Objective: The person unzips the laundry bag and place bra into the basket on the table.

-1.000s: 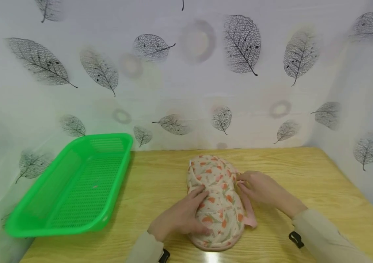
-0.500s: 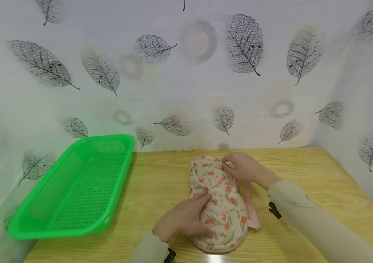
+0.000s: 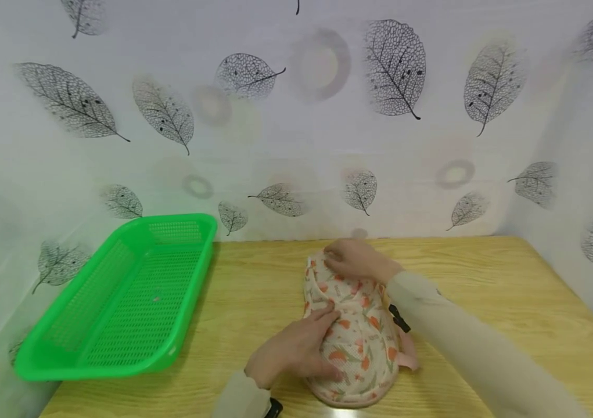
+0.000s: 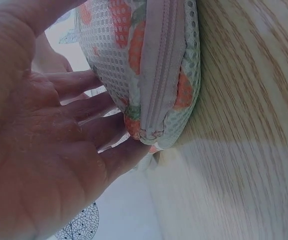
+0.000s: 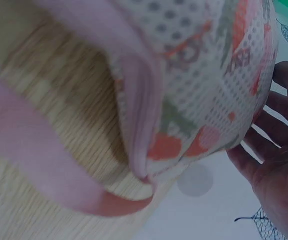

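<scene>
A padded mesh cloth piece (image 3: 356, 337), cream with orange tulips and pink edging, lies on the table, narrowed at its middle. My left hand (image 3: 296, 351) rests on its left side near the waist, thumb toward the near end. In the left wrist view, these fingers touch the rounded edge, beside a pink zipper-like band (image 4: 158, 65). My right hand (image 3: 356, 258) lies over the far end; in the right wrist view its loosely bent fingers touch the mesh. A pink strap (image 5: 59, 170) hangs from the right side. My right forearm partly covers that side.
A green perforated plastic basket (image 3: 181, 342) stands on the left of the wood-grain table (image 3: 484, 278). A small pinkish spot shows on its floor. Behind the table and at both sides hangs a pale sheet (image 3: 296, 145) printed with dark leaves.
My right hand has moved from the cloth piece's right side, by the strap, up and left onto its far end. The left hand stays in place. The view shifts slightly.
</scene>
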Available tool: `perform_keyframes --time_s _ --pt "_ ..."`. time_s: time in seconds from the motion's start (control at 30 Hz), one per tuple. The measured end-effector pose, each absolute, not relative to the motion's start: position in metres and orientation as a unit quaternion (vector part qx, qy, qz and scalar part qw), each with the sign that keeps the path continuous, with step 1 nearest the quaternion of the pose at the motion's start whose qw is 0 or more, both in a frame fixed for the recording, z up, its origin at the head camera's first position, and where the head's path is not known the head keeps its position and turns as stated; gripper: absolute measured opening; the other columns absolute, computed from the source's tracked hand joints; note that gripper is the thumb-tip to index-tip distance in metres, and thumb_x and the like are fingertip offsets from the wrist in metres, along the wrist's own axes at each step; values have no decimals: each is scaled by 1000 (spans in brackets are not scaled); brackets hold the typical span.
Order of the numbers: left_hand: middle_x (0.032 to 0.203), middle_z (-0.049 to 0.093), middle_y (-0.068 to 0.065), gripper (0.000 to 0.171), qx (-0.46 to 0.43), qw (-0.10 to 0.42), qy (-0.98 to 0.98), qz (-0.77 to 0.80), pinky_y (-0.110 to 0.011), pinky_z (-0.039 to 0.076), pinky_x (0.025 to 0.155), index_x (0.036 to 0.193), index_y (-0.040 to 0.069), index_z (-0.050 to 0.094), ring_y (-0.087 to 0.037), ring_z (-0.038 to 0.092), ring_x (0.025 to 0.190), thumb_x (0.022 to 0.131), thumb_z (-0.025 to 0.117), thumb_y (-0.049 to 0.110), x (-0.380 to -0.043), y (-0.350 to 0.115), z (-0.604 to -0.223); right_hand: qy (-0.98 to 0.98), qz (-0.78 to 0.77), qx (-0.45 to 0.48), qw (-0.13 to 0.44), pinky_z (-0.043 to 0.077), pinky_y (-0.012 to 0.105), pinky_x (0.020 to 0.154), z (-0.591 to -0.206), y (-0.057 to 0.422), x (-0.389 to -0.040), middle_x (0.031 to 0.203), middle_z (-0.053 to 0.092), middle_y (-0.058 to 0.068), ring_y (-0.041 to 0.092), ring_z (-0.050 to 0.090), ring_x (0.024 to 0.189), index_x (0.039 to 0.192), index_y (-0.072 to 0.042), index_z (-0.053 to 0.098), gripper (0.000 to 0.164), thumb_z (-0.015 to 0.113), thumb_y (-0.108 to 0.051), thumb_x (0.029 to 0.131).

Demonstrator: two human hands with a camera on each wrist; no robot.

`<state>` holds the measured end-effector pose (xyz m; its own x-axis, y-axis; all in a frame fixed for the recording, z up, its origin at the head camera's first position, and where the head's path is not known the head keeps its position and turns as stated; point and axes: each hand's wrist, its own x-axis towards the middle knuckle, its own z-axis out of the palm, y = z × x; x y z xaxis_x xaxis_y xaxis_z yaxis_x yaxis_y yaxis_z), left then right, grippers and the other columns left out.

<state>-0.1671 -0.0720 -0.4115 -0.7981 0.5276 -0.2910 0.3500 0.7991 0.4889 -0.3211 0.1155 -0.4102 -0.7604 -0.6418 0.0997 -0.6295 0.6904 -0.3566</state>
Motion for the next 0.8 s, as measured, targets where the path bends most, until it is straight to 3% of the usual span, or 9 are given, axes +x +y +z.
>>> perform_keyframes --time_s 0.17,0.33,0.63,0.8 --pt "171 25 -1 101 238 208 925 211 -47 42 116 161 20 34 -25 40 150 79 85 49 -167 -71 -412 925 -175 -332 65 50 50 108 -410 99 -328 136 67 17 35 64 126 139 1 61 46 55 -30 106" --pt "171 25 1 101 236 210 925 212 -48 42 116 161 22 33 -25 40 150 80 85 50 -167 -73 -411 927 -160 -323 106 51 49 106 -407 84 -336 137 66 16 33 64 125 141 -1 60 47 57 -32 105" --pt "170 26 2 100 238 210 924 212 -46 43 115 161 22 33 -23 40 150 80 84 50 -168 -74 -413 917 -162 -337 140 56 39 89 -405 66 -342 122 75 10 22 71 99 121 -6 75 30 54 -21 105" --pt "170 26 2 100 241 206 925 212 -46 44 115 161 22 33 -23 41 150 80 84 51 -169 -74 -414 920 -160 -329 141 53 44 103 -403 65 -343 127 72 12 31 66 119 124 -5 73 31 48 -11 107"
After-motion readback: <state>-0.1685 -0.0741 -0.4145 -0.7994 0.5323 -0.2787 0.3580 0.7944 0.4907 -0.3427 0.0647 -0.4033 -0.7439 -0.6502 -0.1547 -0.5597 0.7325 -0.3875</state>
